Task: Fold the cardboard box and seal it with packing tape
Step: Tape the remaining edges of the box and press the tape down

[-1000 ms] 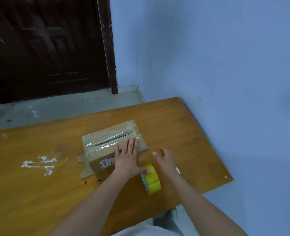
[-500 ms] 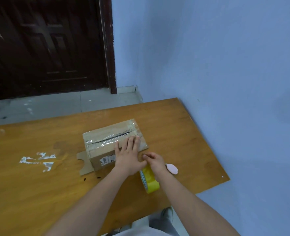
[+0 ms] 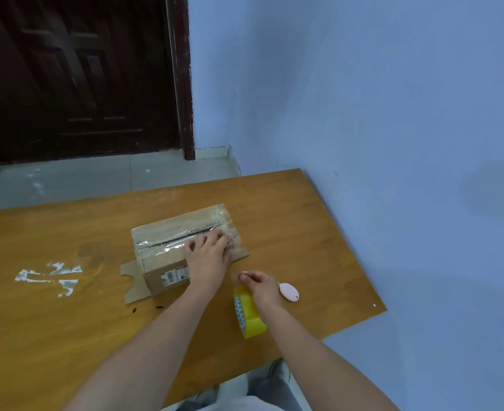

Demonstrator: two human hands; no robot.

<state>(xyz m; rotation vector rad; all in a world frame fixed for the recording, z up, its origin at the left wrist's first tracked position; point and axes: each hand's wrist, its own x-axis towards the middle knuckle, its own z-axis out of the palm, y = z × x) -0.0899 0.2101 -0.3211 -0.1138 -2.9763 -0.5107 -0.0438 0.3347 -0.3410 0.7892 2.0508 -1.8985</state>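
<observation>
Two hands work mid-frame: the left hand point(image 3: 207, 264) presses flat, fingers spread, on the taped cardboard box point(image 3: 182, 247). The right hand point(image 3: 261, 287) pinches something, likely a tape end, just right of the box, over the yellow tape roll point(image 3: 249, 314).

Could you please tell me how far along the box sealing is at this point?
Done: the cardboard box is folded shut, with clear tape over its top seam. In hand: the left hand presses flat on the box's right end while the right hand pinches the strip running from the yellow tape roll. Left: cutting that strip, perhaps with the small pink cutter, and smoothing its end down.
</observation>
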